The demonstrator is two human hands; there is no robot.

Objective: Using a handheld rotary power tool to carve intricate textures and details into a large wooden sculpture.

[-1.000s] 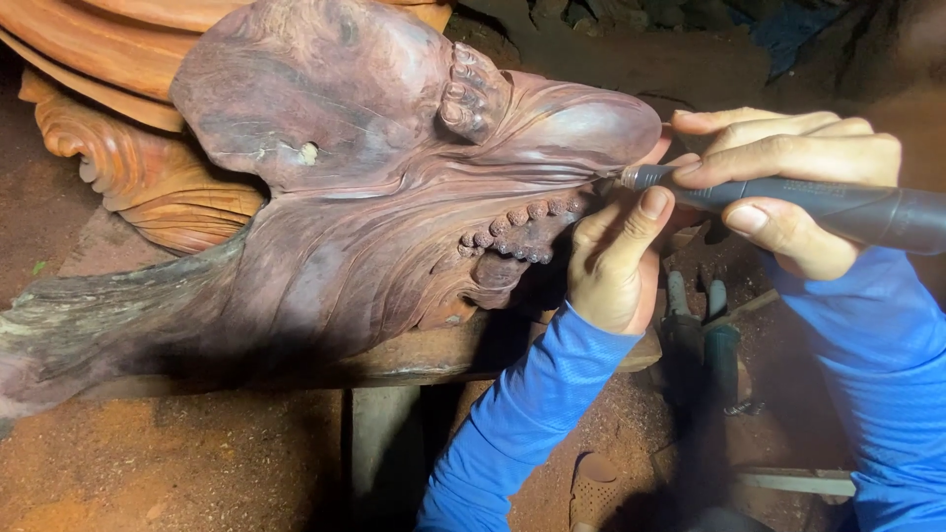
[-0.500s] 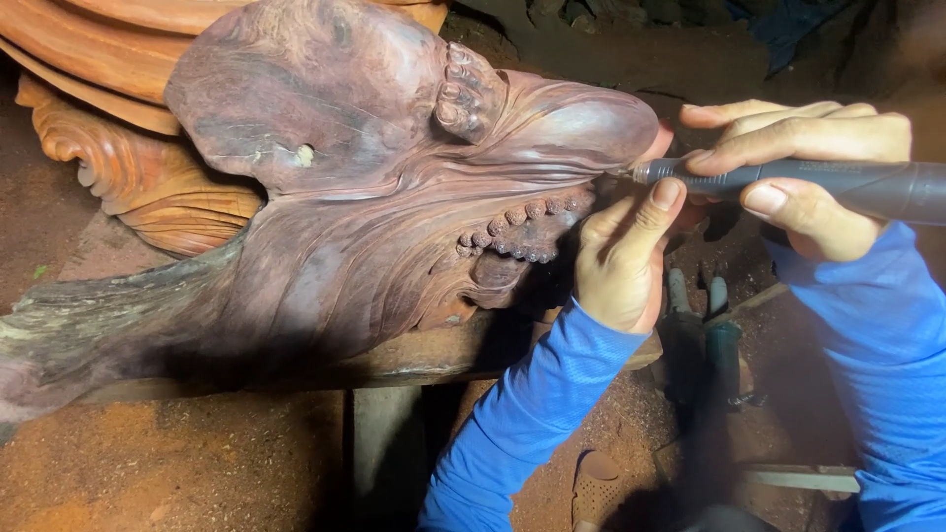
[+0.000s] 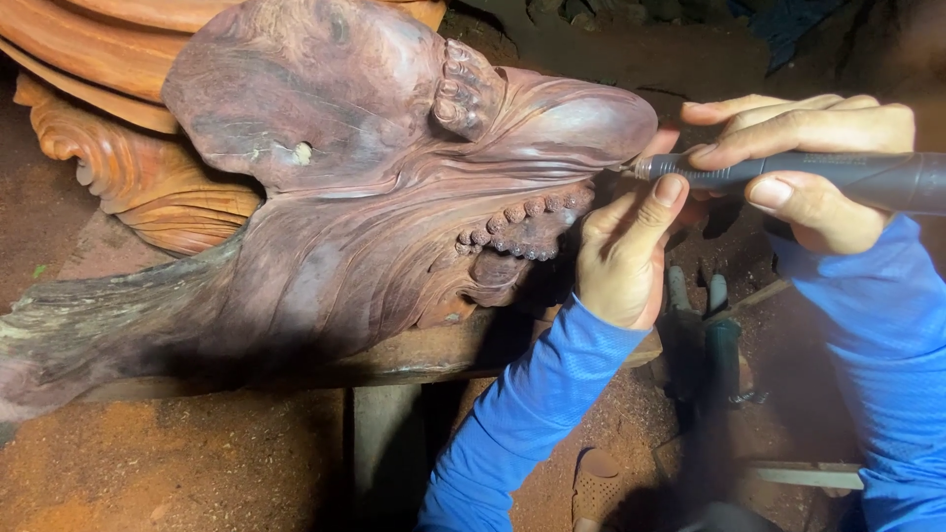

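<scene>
A large dark reddish wood carving (image 3: 374,197) with flowing folds and rows of small beads lies on its side across a workbench. My right hand (image 3: 808,167) grips a slim grey rotary carving tool (image 3: 838,175), its tip touching the carving's right end. My left hand (image 3: 626,256) rests against the carving just below the tip, thumb raised under the tool's nose. Both arms wear blue sleeves.
A lighter orange carved wooden piece (image 3: 128,167) with scrolls lies behind at the upper left. A wooden bench top (image 3: 414,360) carries the carving. Red sawdust covers the floor (image 3: 177,463). Dark tool handles (image 3: 714,345) stand below my hands.
The view has shifted slightly; my right hand and the tool have risen a little. The tip stays at the carving's right end and my left hand stays in place.
</scene>
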